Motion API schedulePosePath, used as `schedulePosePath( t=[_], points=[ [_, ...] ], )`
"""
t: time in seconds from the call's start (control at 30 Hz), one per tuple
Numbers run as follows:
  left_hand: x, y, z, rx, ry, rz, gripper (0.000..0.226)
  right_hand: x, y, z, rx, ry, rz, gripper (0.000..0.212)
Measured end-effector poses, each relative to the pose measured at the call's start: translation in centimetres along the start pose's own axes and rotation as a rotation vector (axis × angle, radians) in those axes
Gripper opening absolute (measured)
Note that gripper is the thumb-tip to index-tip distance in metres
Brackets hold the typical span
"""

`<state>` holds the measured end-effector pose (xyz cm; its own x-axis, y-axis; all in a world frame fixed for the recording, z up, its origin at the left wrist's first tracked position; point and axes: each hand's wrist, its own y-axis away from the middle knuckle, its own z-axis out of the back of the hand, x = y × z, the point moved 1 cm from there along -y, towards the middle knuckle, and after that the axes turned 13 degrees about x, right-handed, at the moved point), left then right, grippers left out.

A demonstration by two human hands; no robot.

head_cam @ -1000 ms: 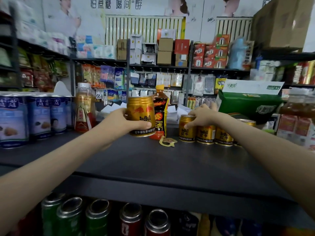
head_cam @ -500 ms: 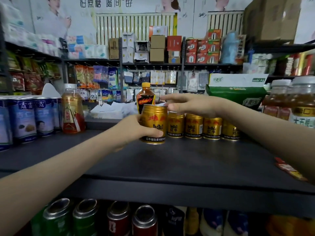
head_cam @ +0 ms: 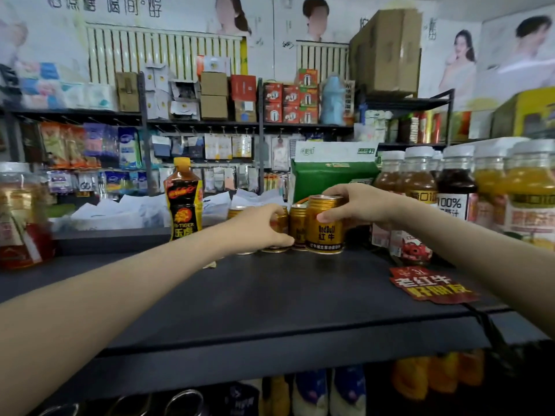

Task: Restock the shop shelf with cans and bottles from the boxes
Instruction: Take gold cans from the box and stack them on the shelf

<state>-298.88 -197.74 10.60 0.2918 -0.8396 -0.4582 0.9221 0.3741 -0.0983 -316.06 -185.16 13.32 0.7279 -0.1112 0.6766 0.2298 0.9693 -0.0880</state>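
Looks partly done: at least 4 gold cans (head_cam: 298, 226) in a row just right of the orange-capped bottle (head_cam: 183, 199) on the shelf (head_cam: 270, 295), with the right hand (head_cam: 360, 205) gripping the front can (head_cam: 326, 232), the left hand (head_cam: 258, 226) curled round the next can (head_cam: 282, 222) nearer the bottle, and bare shelf left to fill.

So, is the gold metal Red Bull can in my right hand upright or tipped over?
Upright. The gold metal Red Bull can stands base flat on the dark shelf, lid up, label level; the right hand grips it.
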Motion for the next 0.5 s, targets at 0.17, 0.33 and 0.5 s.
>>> schedulePosePath(
  t=[0.17, 0.33, 0.5],
  points=[
    [1.7, -1.8, 1.2, -0.086, -0.252, 0.040, 0.068, -1.6, 0.3, 1.5, -0.034, 0.079, -0.128, 0.046],
    [3.8, -2.5, 1.7, -0.035, -0.410, 0.153, 0.074, -3.4, -0.1, 1.9, -0.010, 0.130, -0.251, 0.051],
    [4.6, -3.0, 1.7, -0.047, -0.463, 0.161, 0.075, -4.4, -0.3, 1.8, 0.011, 0.111, -0.274, 0.063]
  ],
)
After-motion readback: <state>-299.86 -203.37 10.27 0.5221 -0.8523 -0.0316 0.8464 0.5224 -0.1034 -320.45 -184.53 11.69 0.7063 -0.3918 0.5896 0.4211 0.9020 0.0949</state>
